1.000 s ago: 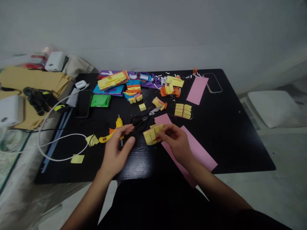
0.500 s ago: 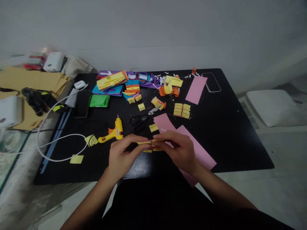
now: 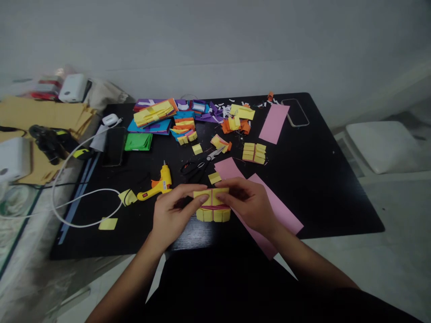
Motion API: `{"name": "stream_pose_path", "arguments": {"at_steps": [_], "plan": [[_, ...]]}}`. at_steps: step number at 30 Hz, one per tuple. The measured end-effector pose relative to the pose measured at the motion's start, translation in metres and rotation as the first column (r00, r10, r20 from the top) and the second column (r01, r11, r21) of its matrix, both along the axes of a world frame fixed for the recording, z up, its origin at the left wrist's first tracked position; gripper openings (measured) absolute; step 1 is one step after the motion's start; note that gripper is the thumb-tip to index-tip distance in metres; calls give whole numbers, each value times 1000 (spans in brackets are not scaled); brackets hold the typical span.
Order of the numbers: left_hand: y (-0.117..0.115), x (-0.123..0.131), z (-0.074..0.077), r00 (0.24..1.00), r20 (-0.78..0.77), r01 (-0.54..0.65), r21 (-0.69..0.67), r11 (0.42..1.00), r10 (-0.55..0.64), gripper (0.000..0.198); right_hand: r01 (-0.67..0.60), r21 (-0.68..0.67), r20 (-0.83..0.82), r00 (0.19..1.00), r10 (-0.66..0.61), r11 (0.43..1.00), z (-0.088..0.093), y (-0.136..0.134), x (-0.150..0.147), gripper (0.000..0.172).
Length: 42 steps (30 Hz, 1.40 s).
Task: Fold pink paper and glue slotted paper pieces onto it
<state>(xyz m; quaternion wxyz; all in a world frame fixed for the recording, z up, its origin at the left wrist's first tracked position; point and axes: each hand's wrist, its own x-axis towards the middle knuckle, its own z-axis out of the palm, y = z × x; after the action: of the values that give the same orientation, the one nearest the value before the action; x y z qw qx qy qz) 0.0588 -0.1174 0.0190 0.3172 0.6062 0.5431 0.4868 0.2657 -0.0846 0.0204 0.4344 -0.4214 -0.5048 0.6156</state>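
yellow paper piece point(image 3: 210, 197) held over the counter point(image 3: 319, 179), left hand point(image 3: 170, 215) grip closed on it, right hand point(image 3: 251, 204) grip closed on it too

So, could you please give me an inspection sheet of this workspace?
Surface: black table, paper bits strewn along the far side.
Job's things: yellow piece, a red strip across it, near the front edge.
Clutter: glue gun, scissors, pink sheet, paper stacks.
Grippers: left hand and right hand both pinch the yellow piece.
Cables: white cable loops on the table's left, ending near the glue gun.
Surroundings: cardboard to the left, white pad to the right.
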Motion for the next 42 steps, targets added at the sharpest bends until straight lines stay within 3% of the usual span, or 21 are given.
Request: {"name": "stream_pose_path", "arguments": {"at_steps": [6, 13, 20, 25, 28, 37, 42], "plan": [[4, 4, 1, 978, 200, -11, -200, 980, 52, 15, -96, -213, -48, 995, 87, 972, -4, 11, 6, 29], [9, 6, -2, 945, 312, 11, -327, 945, 97, 20, -86, -264, -39, 996, 78, 961, -11, 16, 8, 30], [8, 1, -1, 945, 311, 13, -347, 938, 102, 30, -76, -186, -40, 997, 69, 980, -9, 14, 6, 29], [5, -2, -1, 942, 325, 44, -357, 933, 80, 9, -58, -96, 2, 998, 58, 994, -5, 9, 6, 24], [3, -2, -3, 942, 317, 8, -344, 939, 108, 8, -59, -69, 3, 998, 59, 996, -4, 8, 7, 22], [6, -4, -6, 948, 312, 58, -361, 931, 62, 17, -63, -161, -29, 998, 59, 985, -10, 11, 5, 30], [8, -3, -10, 957, 280, 43, -380, 924, 71, 27, -133, -226, -32, 991, 129, 965, -14, 12, 6, 32]]}}
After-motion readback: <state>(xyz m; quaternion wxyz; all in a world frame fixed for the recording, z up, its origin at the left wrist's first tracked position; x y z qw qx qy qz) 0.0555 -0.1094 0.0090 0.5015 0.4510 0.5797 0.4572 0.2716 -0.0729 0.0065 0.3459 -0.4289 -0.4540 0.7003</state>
